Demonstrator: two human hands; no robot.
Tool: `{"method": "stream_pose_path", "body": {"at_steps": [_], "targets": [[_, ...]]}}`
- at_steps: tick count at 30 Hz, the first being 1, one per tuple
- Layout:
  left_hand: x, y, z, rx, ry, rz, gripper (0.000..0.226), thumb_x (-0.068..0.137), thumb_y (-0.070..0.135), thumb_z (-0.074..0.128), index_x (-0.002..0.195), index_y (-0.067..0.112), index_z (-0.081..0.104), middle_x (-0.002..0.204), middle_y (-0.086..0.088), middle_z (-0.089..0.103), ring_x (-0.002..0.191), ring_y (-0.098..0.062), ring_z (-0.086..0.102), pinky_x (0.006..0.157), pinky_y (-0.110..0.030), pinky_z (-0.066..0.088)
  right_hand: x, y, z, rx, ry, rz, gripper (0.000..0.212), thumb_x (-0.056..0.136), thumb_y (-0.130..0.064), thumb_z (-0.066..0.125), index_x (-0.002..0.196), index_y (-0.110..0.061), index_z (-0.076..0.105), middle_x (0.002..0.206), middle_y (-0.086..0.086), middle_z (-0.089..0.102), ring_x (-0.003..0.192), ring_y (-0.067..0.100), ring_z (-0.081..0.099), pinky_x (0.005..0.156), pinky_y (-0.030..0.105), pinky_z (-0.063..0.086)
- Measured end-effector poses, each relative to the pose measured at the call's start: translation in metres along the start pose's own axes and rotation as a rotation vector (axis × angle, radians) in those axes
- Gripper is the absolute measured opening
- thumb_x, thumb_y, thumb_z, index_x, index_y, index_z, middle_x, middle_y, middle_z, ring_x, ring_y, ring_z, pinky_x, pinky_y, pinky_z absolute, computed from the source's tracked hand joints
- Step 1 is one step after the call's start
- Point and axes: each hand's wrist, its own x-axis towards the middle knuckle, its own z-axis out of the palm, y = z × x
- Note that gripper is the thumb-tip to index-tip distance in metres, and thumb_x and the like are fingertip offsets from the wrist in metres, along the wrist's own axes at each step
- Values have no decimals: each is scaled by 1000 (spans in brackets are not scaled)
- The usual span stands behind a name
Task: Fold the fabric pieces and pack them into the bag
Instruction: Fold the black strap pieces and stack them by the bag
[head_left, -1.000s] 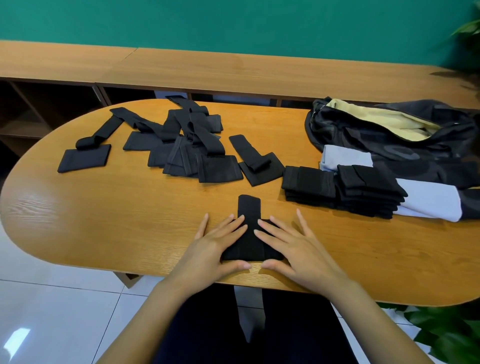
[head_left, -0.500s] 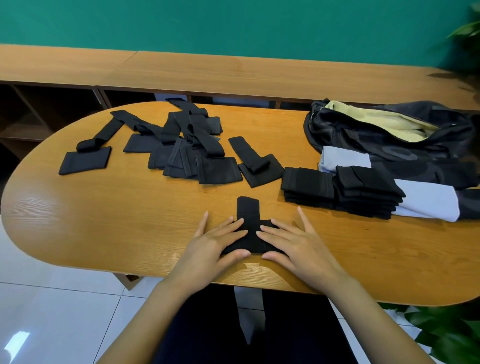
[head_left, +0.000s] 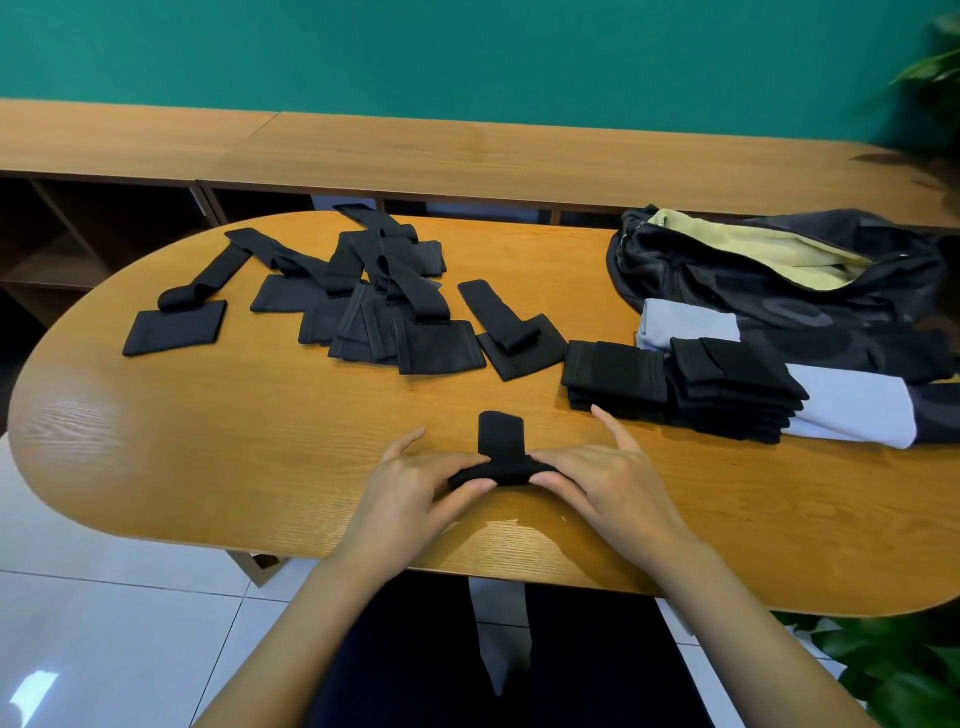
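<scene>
Head camera view, looking down at an oval wooden table (head_left: 208, 441) where a person sits with both bare forearms reaching forward. At the table's near edge, in the middle, a small black fabric piece (head_left: 500, 436) is partly rolled or folded over on itself; its far end lies flat on the table, pointing away from the person. The left hand (head_left: 410, 483) grips the fold's left end, with curled fingers (head_left: 462, 460) on top and the thumb tucked beneath. The right hand (head_left: 602, 483) pinches the right end the same way, though its index finger (head_left: 618, 431) sticks out straight over the table.

On the table's far left half lies a loose pile of unfolded black pieces (head_left: 384, 312), straps and flat panels overlapping, with one panel (head_left: 176, 327) off on its own at the left end. Toward the table's right half sit two neat stacks of folded black pieces (head_left: 613, 374), side by side and touching. The right-hand stack rests partly on a pale lavender cloth (head_left: 852, 410). At the table's far right end slumps a dark patterned bag (head_left: 727, 275), unzipped and showing yellow lining.

Beyond the table run a long wooden shelf unit (head_left: 467, 150) and a teal wall (head_left: 467, 52). White floor tiles (head_left: 104, 623) show below the table.
</scene>
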Motion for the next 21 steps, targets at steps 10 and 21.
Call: {"method": "stream_pose_path", "body": {"at_steps": [10,21], "targets": [[14,11,-7,-78,103,-101,47,87,58,49,110,26,73,86,12,72,84,-1,51,84,-23,41,15,3,-4,85,81,46,49,100,-52,35,105,-21,73,93,-10,74,82,2,67,113,41,31],[32,6,-4,-197,112,-212,52,85,50,57,124,18,66,88,-3,72,75,-15,65,68,-36,55,29,7,4,-82,120,150,44,98,-48,39,102,-18,73,89,-8,71,84,13,65,101,38,42]]}}
